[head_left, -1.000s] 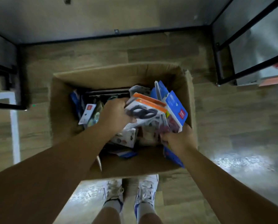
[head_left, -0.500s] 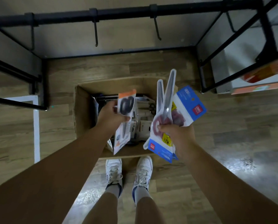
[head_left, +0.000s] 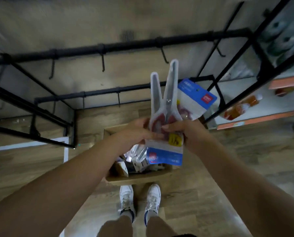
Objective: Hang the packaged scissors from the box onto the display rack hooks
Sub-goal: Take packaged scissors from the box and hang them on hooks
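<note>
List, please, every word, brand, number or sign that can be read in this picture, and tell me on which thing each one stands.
Nothing can be read for certain.
Red logo square on the upright blue package card: white marks, too blurred to read.
Red logo on the lower blue package card: blurred, unreadable.
Yellow sticker on the packaged scissors held by both hands: dark marks, too small to read.
White print on both blue cards: too small to read.

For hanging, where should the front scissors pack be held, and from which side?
Hold the front scissors pack at its handle end, gripping from below and the sides, roughly as the left hand and right hand do. Its pointed blade end faces the hooks, so that end should probably stay free.
</note>
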Available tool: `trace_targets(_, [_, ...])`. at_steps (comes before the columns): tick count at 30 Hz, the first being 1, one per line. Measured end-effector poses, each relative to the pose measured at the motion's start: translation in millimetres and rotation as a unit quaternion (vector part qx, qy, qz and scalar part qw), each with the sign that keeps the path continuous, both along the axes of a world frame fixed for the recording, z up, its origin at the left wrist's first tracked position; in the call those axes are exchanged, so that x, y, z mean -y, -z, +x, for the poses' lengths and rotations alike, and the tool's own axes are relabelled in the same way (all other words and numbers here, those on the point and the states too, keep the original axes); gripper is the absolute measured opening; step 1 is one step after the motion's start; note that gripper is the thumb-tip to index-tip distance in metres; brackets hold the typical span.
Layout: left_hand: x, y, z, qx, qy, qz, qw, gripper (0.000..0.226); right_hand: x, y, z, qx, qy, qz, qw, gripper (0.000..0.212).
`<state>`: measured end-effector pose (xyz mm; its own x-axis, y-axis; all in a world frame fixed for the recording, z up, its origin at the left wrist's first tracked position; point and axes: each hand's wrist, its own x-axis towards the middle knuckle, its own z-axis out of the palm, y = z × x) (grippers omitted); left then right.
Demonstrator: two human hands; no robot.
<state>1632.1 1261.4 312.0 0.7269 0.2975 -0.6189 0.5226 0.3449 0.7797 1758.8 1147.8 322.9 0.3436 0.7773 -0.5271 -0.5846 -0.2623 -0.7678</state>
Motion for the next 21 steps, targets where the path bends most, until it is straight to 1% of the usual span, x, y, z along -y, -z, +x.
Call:
trace_targets(1, [-1.6, -16.4, -3.2, 0.007, -0.012, 0.012, 1.0, 0.048, -2.9, -18.4, -2.6, 0.007, -0.003, 0.008, 1.0, 0.035])
trace_targets(3, [-5.1, -48.7, -11.1, 0.029, -0.021, 0.019, 0.999, 0.05, -8.8, -51.1, -9.0, 0.02, -0.009, 0.033, 0.999, 0.039])
trace_targets(6, [-13.6, -93.7, -22.2, 0.057, -0.027, 0.003, 0.998, 0.056, -13.9, -95.4, -16.6, 0.011, -0.045, 0.115, 0.992, 0.045])
trace_targets(8, [-16.9, -118.9, -28.3, 0.089, -0.019, -0.008, 0.996, 0.073, -16.4, -121.7, -20.1, -0.002, -0.075, 0.17, 0.983, 0.041])
trace_targets(9, [-16.7, -129.6, -30.9, 0.112, -0.017, -0.017, 0.993, 0.078, -17.8, -133.6, -22.2, -0.002, -0.088, 0.194, 0.977, 0.04])
trace_targets(10, [-15.6, -141.5, -33.7, 0.133, -0.015, -0.017, 0.991, 0.075, -19.7, -144.0, -24.0, 0.005, -0.1, 0.215, 0.972, 0.041])
trace_targets(12, [-16.0, -160.6, -39.0, 0.153, -0.024, 0.011, 0.988, 0.059, -22.7, -163.6, -27.7, 0.025, -0.106, 0.232, 0.966, 0.043])
trace_targets(13, [-15.5, -169.2, -41.1, 0.164, -0.032, 0.024, 0.986, 0.052, -23.6, -174.1, -30.0, 0.04, -0.1, 0.23, 0.967, 0.042])
trace_targets(15, [-14.5, -183.8, -44.8, 0.192, -0.058, 0.035, 0.979, 0.05, -26.7, -190.2, -33.3, 0.083, -0.08, 0.228, 0.967, 0.046])
trace_targets(17, [-13.6, -198.2, -47.5, 0.209, -0.085, 0.053, 0.973, 0.044, -33.2, -202.7, -35.8, 0.127, -0.062, 0.246, 0.959, 0.047])
trace_targets(19, [-9.8, -209.9, -50.3, 0.228, -0.104, 0.081, 0.965, 0.041, -40.8, -212.9, -39.0, 0.197, -0.023, 0.261, 0.945, 0.039])
trace_targets(21, [-6.7, -218.1, -53.9, 0.247, -0.128, 0.087, 0.957, 0.043, -46.0, -224.1, -42.3, 0.283, 0.047, 0.242, 0.927, 0.024])
